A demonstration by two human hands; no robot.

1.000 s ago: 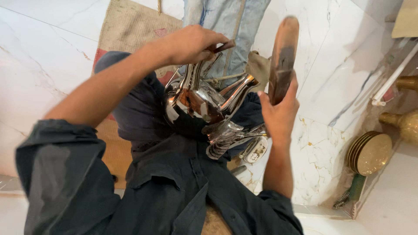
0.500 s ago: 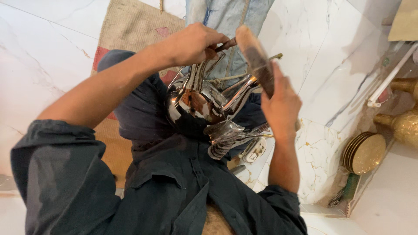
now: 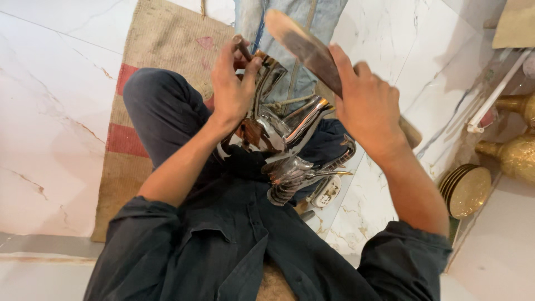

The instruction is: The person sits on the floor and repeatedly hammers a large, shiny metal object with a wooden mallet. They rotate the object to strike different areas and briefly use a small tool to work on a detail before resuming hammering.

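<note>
- The white marble floor (image 3: 50,128), glossy with thin brown veins, spreads all around the shiny silver metal vessel (image 3: 278,131) that serves here as the landmark.
- A coarse tan burlap mat (image 3: 161,44) with faded red stripes lies on the floor under and to the left of the vessel; the seated person's legs in dark trousers (image 3: 161,111) rest on it.
- A piece of pale blue denim cloth (image 3: 312,33) lies just beyond the vessel, at the top of the view.
- The shiny silver metal vessel sits in the person's lap, tilted, its curved mirror-bright surfaces reflecting brown and white; a smaller ribbed polished metal piece (image 3: 290,178) lies just below it.
- The right hand (image 3: 368,106), to the right of the vessel, is raised with the forearm angled up, its fingers closed around a long worn wooden mallet (image 3: 312,50) whose flat brown head slants above the vessel.
- The left hand (image 3: 234,89), arm bent across the lap, sits on the vessel's upper left, its fingers pinched narrowly around a short dark rod-like tool (image 3: 242,47) held against the metal.
- A stack of round golden brass plates (image 3: 468,189) stands well to the right of the vessel, with golden brass vases (image 3: 515,156) above them.
</note>
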